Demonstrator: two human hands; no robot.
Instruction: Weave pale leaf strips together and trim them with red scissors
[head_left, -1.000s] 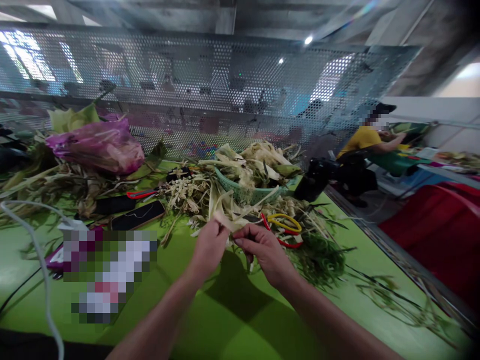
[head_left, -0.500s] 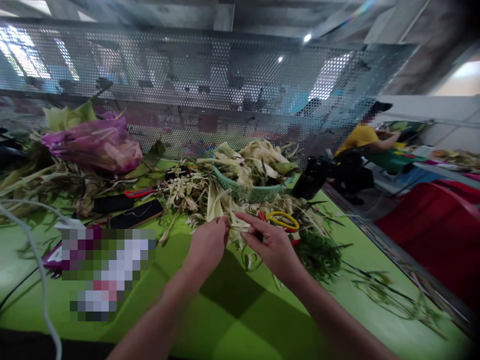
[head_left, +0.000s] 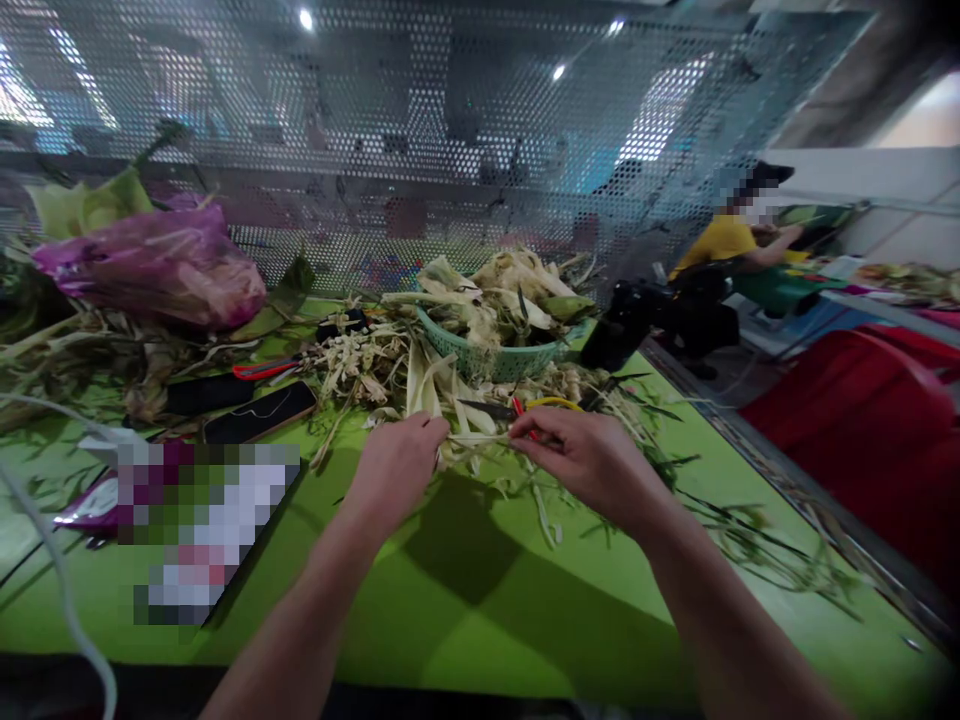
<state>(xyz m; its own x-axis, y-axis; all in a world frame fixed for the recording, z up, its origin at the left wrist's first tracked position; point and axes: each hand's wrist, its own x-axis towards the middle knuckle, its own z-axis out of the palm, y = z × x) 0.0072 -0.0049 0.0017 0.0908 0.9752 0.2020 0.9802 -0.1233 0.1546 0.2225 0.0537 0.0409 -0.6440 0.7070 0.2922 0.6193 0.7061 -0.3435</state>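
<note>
Above the smooth, bright green tabletop (head_left: 570,645), the left hand (head_left: 397,460) and the right hand (head_left: 585,455), slightly apart, pinch between them a pale, narrow plant strip (head_left: 480,438); it seems a splitting step, probably calling next for an even pull.

Forearms (head_left: 307,600) extended forward, apart; left fingers (head_left: 431,432) curled, right fingers (head_left: 540,456) pinched together.

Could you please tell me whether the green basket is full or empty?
Full: the green basket is heaped with pale husks above its rim, some hanging over the front.
</note>
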